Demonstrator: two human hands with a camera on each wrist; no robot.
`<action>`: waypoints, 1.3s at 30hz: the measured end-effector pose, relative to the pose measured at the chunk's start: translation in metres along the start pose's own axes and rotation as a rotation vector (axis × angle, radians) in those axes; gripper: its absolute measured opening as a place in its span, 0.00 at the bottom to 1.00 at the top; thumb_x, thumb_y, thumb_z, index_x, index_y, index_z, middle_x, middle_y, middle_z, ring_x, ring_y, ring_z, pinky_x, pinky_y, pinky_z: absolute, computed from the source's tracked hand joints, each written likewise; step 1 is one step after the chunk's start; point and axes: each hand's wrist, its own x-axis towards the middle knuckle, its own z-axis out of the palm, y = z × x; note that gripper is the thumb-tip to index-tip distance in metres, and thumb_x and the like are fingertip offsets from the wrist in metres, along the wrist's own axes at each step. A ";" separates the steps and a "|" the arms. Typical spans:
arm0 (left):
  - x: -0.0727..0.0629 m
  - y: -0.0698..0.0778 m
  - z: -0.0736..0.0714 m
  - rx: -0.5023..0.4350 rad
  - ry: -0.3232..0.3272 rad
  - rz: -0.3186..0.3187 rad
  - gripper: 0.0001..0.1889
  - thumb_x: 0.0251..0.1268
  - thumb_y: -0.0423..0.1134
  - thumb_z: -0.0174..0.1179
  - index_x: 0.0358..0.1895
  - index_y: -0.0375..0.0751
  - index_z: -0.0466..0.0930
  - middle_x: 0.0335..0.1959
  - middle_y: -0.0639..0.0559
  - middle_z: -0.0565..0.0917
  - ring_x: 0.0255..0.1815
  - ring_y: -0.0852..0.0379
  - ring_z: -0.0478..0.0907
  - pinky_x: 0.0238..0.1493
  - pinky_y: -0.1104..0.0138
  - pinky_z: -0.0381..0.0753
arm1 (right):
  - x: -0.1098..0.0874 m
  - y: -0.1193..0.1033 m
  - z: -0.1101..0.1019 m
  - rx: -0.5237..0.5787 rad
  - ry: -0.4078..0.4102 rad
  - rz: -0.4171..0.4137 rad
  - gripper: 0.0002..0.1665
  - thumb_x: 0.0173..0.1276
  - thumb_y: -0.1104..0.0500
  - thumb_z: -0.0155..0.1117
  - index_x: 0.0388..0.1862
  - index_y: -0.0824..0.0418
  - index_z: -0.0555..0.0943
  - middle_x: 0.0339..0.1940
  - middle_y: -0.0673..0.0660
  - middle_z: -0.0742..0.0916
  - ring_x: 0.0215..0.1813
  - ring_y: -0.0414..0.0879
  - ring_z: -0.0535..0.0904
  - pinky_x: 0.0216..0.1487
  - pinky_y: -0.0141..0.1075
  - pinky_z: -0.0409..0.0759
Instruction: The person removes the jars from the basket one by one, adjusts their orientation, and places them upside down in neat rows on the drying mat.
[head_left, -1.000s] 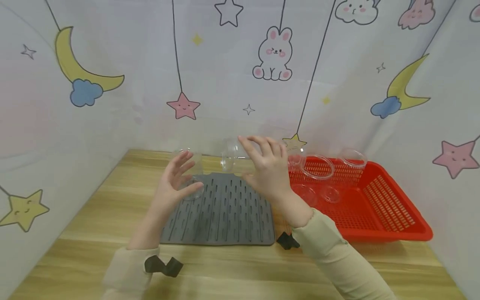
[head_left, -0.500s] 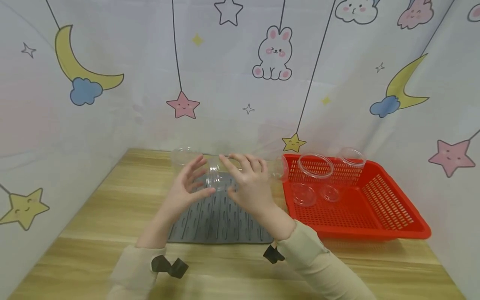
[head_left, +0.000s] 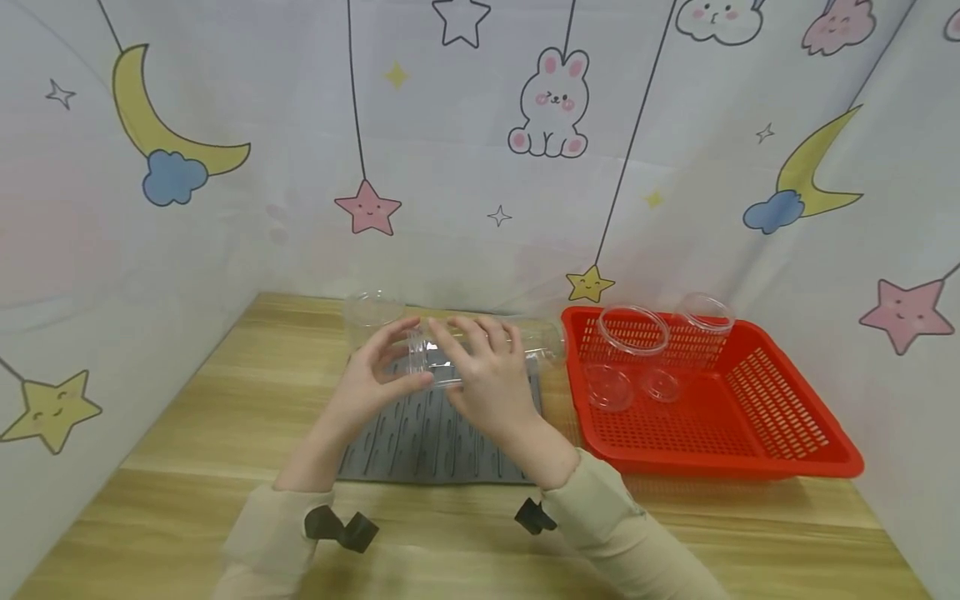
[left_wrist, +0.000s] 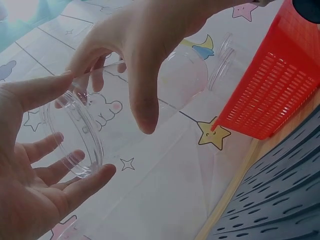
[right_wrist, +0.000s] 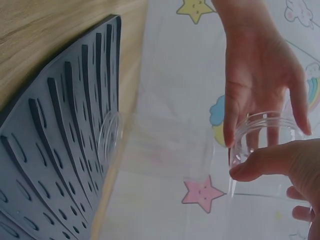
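Note:
A clear plastic jar (head_left: 543,340) is held sideways above the grey slotted mat (head_left: 450,458), its ridged mouth to the left and its base toward the basket. Around the jar's body my right hand (head_left: 491,387) keeps a grip, thumb below and fingers on top. At the mouth, my left hand (head_left: 363,379) curves its thumb and fingers round the rim. The left wrist view shows that rim (left_wrist: 90,132) between thumb and fingertips. Behind my left hand a second clear jar (head_left: 373,308) stands upright at the mat's back left corner, its lower part mostly hidden.
To the right stands a red plastic basket (head_left: 821,417) with perforated walls. Inside it are clear jars, their rims (head_left: 666,333) showing near its back wall. A patterned curtain (head_left: 465,150) closes off the back of the wooden table (head_left: 187,425).
My right hand has moved left and down with the jar, bringing its mouth to my left hand. The left hand has shifted slightly right and now holds the rim.

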 end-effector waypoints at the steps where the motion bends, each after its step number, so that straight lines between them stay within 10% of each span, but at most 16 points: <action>1: 0.000 0.000 0.000 -0.001 0.001 0.004 0.38 0.63 0.34 0.63 0.75 0.43 0.56 0.76 0.41 0.58 0.75 0.34 0.55 0.67 0.38 0.66 | 0.000 0.000 0.000 -0.002 -0.001 0.000 0.47 0.38 0.60 0.80 0.64 0.51 0.77 0.57 0.53 0.80 0.58 0.52 0.72 0.59 0.51 0.73; 12: 0.000 -0.002 -0.002 -0.018 -0.005 0.024 0.35 0.64 0.33 0.60 0.74 0.38 0.57 0.75 0.37 0.59 0.74 0.32 0.56 0.66 0.35 0.64 | -0.006 0.000 -0.003 0.132 -0.076 0.050 0.54 0.39 0.52 0.86 0.69 0.53 0.72 0.64 0.55 0.77 0.68 0.54 0.67 0.69 0.65 0.63; 21: 0.000 0.003 -0.010 -0.072 0.023 0.086 0.34 0.63 0.27 0.60 0.72 0.33 0.57 0.70 0.40 0.66 0.69 0.43 0.66 0.55 0.61 0.81 | -0.008 0.016 -0.016 0.308 0.214 0.096 0.51 0.42 0.47 0.84 0.65 0.60 0.73 0.63 0.59 0.79 0.73 0.60 0.63 0.72 0.66 0.55; 27: 0.000 0.003 -0.013 -0.138 0.042 0.119 0.34 0.61 0.23 0.57 0.71 0.32 0.58 0.64 0.55 0.70 0.63 0.63 0.71 0.52 0.69 0.82 | -0.011 0.030 -0.018 0.584 0.398 0.382 0.48 0.60 0.34 0.66 0.67 0.66 0.69 0.67 0.64 0.75 0.75 0.59 0.60 0.75 0.62 0.56; 34: -0.001 0.004 -0.013 -0.177 0.057 0.134 0.34 0.60 0.22 0.55 0.71 0.31 0.56 0.66 0.58 0.70 0.66 0.54 0.70 0.53 0.67 0.82 | -0.020 0.039 -0.014 1.148 0.364 0.813 0.54 0.60 0.47 0.72 0.78 0.54 0.54 0.77 0.49 0.64 0.78 0.43 0.55 0.78 0.50 0.55; 39: -0.002 0.005 -0.012 -0.172 0.056 0.142 0.34 0.61 0.23 0.55 0.71 0.32 0.56 0.67 0.58 0.69 0.68 0.52 0.69 0.56 0.69 0.80 | -0.026 0.040 -0.007 1.497 0.400 0.983 0.57 0.61 0.48 0.71 0.79 0.56 0.47 0.79 0.54 0.61 0.79 0.49 0.53 0.77 0.52 0.59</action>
